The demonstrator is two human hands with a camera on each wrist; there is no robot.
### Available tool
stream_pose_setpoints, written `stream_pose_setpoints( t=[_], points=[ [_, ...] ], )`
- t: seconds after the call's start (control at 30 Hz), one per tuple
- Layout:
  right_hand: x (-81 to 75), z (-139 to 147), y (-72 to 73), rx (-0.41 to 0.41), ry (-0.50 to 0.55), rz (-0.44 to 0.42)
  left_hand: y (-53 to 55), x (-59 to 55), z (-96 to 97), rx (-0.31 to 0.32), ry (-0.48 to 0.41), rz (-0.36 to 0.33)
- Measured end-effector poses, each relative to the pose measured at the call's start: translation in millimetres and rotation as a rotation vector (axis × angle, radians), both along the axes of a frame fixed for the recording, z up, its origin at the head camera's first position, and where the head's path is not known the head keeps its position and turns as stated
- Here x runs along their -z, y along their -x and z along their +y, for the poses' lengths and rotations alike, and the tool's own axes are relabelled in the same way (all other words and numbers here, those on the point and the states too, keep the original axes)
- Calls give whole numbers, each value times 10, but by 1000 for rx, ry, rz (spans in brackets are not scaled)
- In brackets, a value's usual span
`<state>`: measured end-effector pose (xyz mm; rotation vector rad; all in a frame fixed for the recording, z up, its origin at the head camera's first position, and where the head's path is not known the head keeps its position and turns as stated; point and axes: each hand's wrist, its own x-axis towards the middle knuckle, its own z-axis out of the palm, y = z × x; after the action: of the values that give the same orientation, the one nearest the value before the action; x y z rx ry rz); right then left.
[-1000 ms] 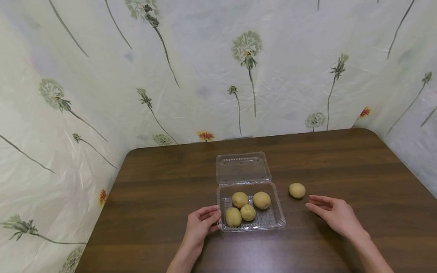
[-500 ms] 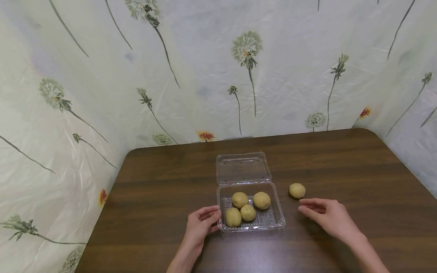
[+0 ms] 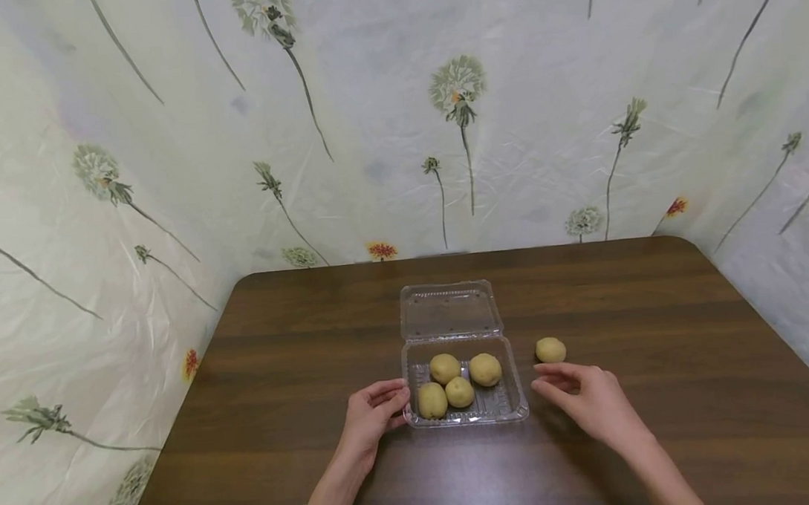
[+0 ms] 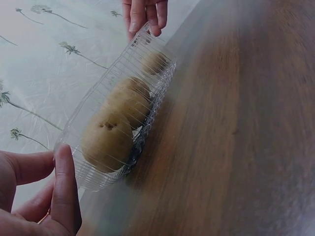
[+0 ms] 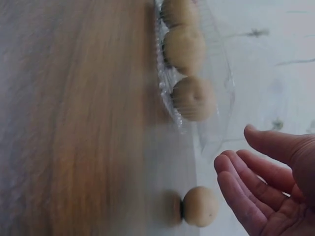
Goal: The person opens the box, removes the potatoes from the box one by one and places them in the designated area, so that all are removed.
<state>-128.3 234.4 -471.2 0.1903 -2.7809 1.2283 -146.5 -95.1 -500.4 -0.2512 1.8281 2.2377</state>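
Observation:
A clear plastic clamshell container (image 3: 500, 413) stands on the table with its lid (image 3: 450, 312) folded back, holding several potatoes (image 3: 485, 370). My left hand (image 3: 370, 421) pinches the container's left rim between thumb and fingers, as the left wrist view shows by the near potato (image 4: 106, 142). To the container's right a loose potato (image 3: 550, 349) lies on the wood. Just in front of it hovers my right hand (image 3: 590, 402), holding nothing. In the right wrist view the fingers (image 5: 241, 199) are loosely extended, thumb apart, and the loose potato (image 5: 201, 206) is beside them, untouched.
A dark brown wooden table (image 3: 301, 360) bears everything. Behind it and along both sides hangs a pale sheet (image 3: 374, 135) printed with dandelions, close to the table's back edge.
My right hand has moved left, passing in front of the loose potato toward the container's right side. My left hand and the container have stayed put.

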Motion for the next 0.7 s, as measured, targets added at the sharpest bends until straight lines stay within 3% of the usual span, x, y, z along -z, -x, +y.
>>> stream_pose_setpoints(
  t=[0.7],
  points=[
    [-128,-245,155,-66,16,44,15,-2,3,-4,-7,-3]
  ],
)
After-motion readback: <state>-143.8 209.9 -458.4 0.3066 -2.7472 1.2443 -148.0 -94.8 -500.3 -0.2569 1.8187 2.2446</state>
